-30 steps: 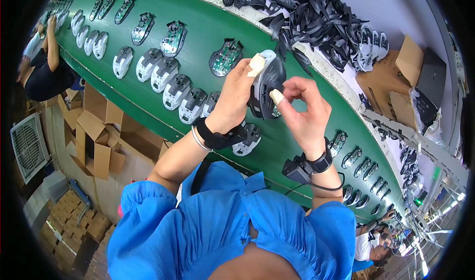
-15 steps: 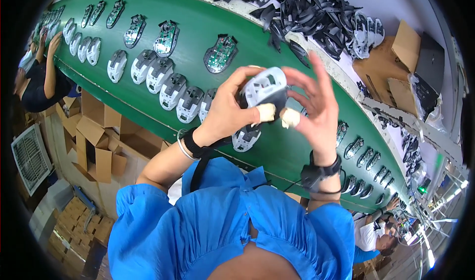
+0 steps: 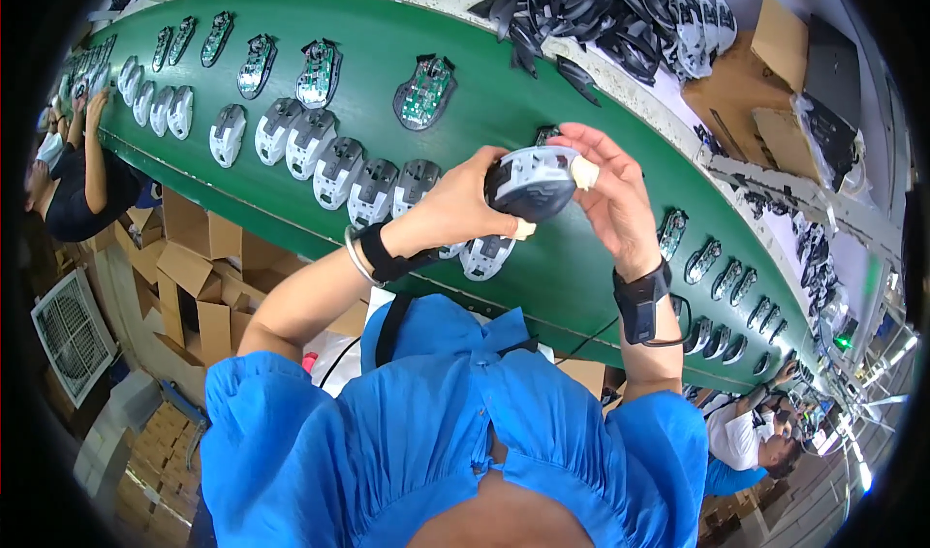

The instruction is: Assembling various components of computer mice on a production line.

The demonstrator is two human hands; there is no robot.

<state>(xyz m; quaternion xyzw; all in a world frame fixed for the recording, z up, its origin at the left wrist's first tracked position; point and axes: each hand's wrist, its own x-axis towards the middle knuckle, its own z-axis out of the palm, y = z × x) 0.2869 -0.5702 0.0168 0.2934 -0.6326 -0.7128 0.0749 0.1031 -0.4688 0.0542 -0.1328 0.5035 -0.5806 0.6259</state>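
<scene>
Above the green work surface I hold a computer mouse shell (image 3: 536, 191), light grey on its upper edge and dark on the part facing me. My left hand (image 3: 453, 204) grips its left side, fingers behind and thumb below. Against its right end presses the thumb of my right hand (image 3: 620, 204), with fingers curled behind. Both thumbs wear cream-coloured covers. Just below the left hand lies another grey-and-black mouse shell (image 3: 487, 255). Farther off rests a mouse base with a green circuit board (image 3: 424, 94).
More mouse shells (image 3: 339, 172) and boards line the green surface (image 3: 513, 102) on both sides. Black plastic parts (image 3: 581, 10) are heaped on the far ledge, near an open carton (image 3: 775, 44). Cardboard boxes (image 3: 208, 277) stand at lower left. Co-workers sit at far left and right.
The mouse shell has tilted, so its dark side now faces me. My right hand has closed in, its thumb now on the shell's right end.
</scene>
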